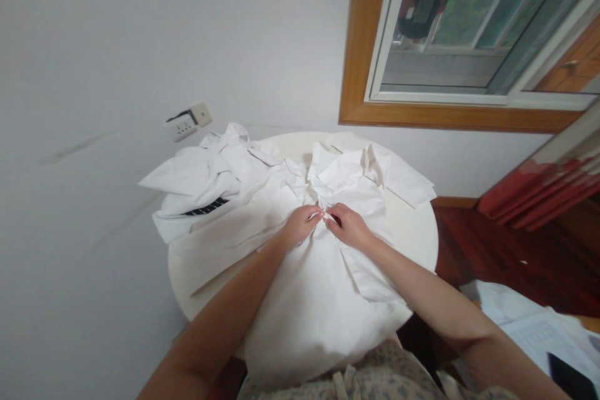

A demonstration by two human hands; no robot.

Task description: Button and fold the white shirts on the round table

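A white shirt (309,300) lies spread over a small round white table (417,231), its lower part hanging off the near edge. My left hand (302,224) and my right hand (347,225) meet at the shirt's front, just below the collar. Both pinch the fabric between fingertips, close together, almost touching. A second white garment (206,178) with a dark striped patch (206,206) is piled at the table's far left.
A wall socket (187,122) sits on the white wall behind the table. A wood-framed window (469,31) is at the upper right. Red curtain (539,190) and dark red floor lie to the right, with papers (529,325) and a dark phone (569,378) lower right.
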